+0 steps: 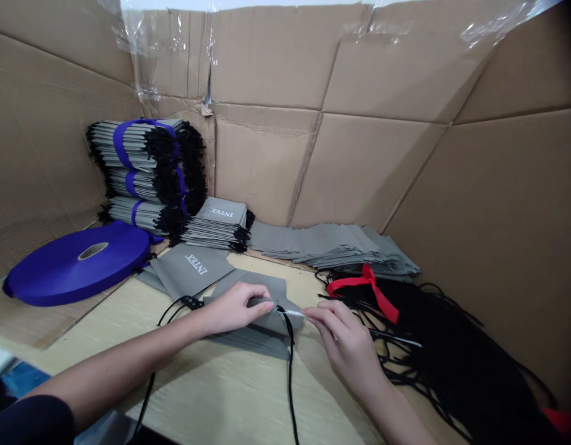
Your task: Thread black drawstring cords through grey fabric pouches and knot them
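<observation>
My left hand (241, 306) is closed on the edge of a grey fabric pouch (267, 320), thumb on top. A black cord (290, 364) comes out at the pouch's edge and hangs down toward the front of the table. My right hand (343, 330) pinches a thin, pale metal rod (401, 339); its near end meets the cord at the pouch's edge, and its other end sticks out past the hand. Beneath the held pouch lie more grey pieces (253, 343). Left of them sits a printed grey pouch (193, 272) with a knotted black cord beside it.
Bundled pouches (137, 176) in purple bands stand at the back left, behind a roll of purple ribbon (54, 262). A smaller pouch stack (218, 225) and grey fabric pieces (322, 242) line the cardboard wall (267, 161). Black cords (452, 352) with a red tie (376, 290) lie right.
</observation>
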Action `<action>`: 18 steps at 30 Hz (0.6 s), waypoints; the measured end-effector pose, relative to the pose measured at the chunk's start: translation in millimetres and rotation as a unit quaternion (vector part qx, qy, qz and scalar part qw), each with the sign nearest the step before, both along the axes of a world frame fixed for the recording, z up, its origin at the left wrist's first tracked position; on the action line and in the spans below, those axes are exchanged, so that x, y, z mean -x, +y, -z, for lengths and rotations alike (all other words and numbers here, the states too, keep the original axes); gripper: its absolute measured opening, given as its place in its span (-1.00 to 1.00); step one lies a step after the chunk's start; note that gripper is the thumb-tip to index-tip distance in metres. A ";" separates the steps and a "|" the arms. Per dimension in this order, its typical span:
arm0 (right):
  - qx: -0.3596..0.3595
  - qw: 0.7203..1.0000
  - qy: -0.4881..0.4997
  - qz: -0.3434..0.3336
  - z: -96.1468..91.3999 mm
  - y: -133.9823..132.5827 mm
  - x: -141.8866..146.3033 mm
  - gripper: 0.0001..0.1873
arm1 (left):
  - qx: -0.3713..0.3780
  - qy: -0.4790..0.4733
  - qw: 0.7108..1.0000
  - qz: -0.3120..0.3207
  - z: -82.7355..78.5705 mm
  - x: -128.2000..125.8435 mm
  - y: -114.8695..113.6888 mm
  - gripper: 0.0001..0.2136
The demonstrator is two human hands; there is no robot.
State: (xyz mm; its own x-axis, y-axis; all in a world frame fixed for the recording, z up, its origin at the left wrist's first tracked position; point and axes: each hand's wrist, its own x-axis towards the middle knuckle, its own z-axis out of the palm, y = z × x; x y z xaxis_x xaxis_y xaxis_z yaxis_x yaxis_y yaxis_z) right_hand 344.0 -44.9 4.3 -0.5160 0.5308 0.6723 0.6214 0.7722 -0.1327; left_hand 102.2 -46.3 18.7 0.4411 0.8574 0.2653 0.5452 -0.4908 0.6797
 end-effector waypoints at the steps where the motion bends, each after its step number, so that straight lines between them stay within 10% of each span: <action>1: -0.003 1.000 0.001 0.000 -0.3 -0.3 0.1 -0.79 | 0.001 0.000 1.000 0.000 0.0 0.0 0.1 -0.73; 18: -0.053 0.998 -0.023 0.010 -0.4 -3.0 4.0 -0.78 | 0.006 -0.030 1.000 0.004 0.3 -3.0 0.4 -0.76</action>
